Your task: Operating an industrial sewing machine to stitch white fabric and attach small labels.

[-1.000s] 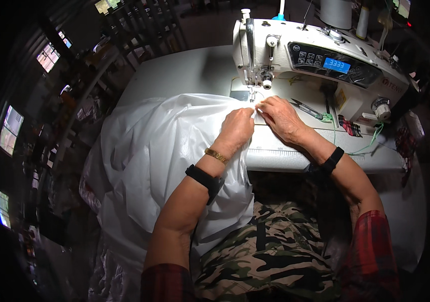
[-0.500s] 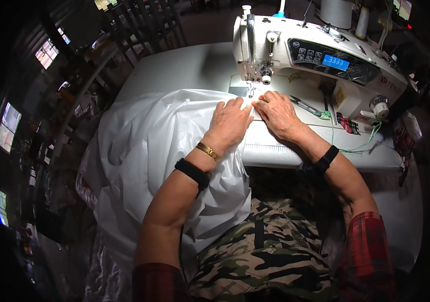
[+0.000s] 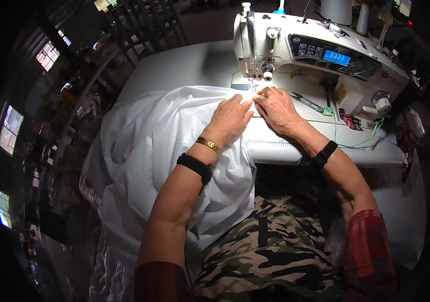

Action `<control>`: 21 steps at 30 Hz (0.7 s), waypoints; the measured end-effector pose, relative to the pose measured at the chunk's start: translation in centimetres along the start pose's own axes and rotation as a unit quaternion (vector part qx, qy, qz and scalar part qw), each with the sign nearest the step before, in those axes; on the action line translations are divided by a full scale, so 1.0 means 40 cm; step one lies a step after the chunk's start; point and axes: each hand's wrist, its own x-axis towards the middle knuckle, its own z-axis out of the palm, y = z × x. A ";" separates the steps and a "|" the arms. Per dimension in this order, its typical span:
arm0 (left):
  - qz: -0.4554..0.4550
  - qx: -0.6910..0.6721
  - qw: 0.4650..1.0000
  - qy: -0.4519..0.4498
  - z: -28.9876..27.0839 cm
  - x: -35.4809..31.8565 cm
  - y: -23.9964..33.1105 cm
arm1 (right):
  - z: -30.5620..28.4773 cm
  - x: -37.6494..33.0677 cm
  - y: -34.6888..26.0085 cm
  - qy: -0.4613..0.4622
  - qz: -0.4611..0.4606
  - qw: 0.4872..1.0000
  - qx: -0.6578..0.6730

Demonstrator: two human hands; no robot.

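Note:
A large white sheet of fabric (image 3: 144, 136) lies bunched on the left of the sewing table and hangs over its front edge. Its upper edge runs to the presser foot (image 3: 253, 87) of a white sewing machine (image 3: 283, 45). Just in front of the foot, my left hand (image 3: 229, 118) pinches the fabric edge, fingers bent. Close beside it, almost touching, my right hand (image 3: 278, 111) grips the same edge between thumb and fingers. Bright lamp light washes out the exact spot under the fingertips.
Tweezers (image 3: 307, 103) with green thread lie right of my right hand, near a plaid scrap (image 3: 350, 119). A ruler strip (image 3: 295, 144) runs along the table's front. Thread spools (image 3: 336, 11) stand behind the machine. A dark chair back (image 3: 147, 25) is beyond the table.
The fabric's upper edge and both hands have shifted slightly closer to the presser foot. My left fingertips have drawn nearer to the right ones. The whole view has moved a little.

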 end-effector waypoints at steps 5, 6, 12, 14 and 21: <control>-0.021 -0.013 0.999 -0.024 -0.011 0.013 0.008 | 0.002 0.007 0.000 -0.007 0.009 1.000 0.004; -0.021 -0.020 0.999 -0.026 -0.012 0.014 0.007 | 0.002 0.007 0.002 0.001 0.003 1.000 0.012; -0.017 0.013 1.000 -0.014 0.002 0.025 -0.008 | -0.013 0.017 0.000 -0.055 0.011 0.998 0.009; -0.021 0.004 1.000 -0.014 0.003 0.031 -0.001 | -0.003 0.014 0.008 -0.050 0.023 0.998 0.010; -0.011 -0.022 0.999 0.027 0.017 0.027 0.001 | -0.003 -0.042 0.001 -0.038 0.020 0.995 0.085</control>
